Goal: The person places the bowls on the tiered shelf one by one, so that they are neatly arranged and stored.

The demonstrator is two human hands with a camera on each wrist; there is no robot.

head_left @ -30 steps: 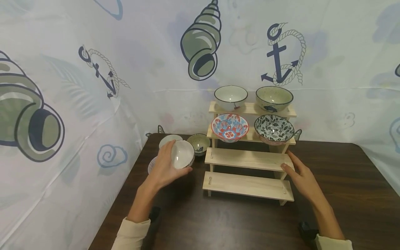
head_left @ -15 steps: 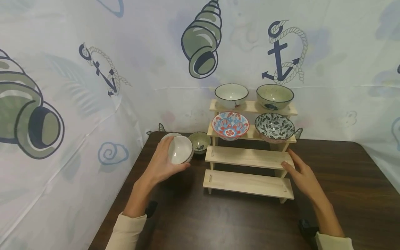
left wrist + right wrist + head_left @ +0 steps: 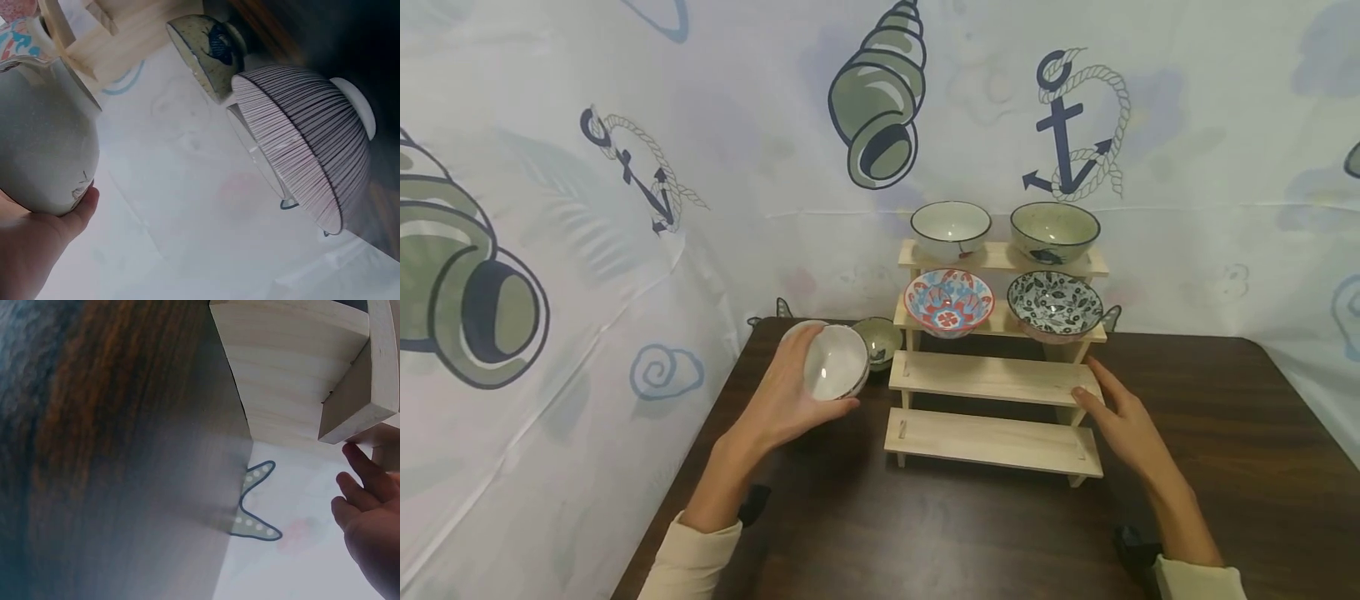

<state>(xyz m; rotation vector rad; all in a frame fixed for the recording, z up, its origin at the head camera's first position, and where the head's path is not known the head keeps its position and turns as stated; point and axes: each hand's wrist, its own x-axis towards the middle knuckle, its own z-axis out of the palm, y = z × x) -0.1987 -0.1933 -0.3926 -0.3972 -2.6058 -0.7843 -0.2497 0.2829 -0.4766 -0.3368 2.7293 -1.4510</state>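
Observation:
My left hand [image 3: 782, 400] grips a small white bowl [image 3: 837, 362] by its sides, tilted with its inside facing me, above the table's left part. In the left wrist view the held bowl [image 3: 50, 137] shows a plain pale outside with a small dark mark near the thumb. My right hand [image 3: 1127, 421] holds the right end of a tiered wooden stand [image 3: 985, 379], thumb on top of the second step from the bottom. The right wrist view shows its fingers [image 3: 369, 478] against the wood from below; the thumb is hidden there.
Two bowls, white [image 3: 951, 229] and green [image 3: 1055, 233], stand on the top tier. Below them are a red-blue bowl [image 3: 950, 304] and a black-floral one [image 3: 1054, 304]. Behind my left hand stand a green bowl [image 3: 880, 342], a striped bowl [image 3: 300, 137] and a white bowl [image 3: 256, 153].
My left hand with the white bowl has shifted slightly back, now covering more of the bowls behind it. The right hand stays at the stand's end.

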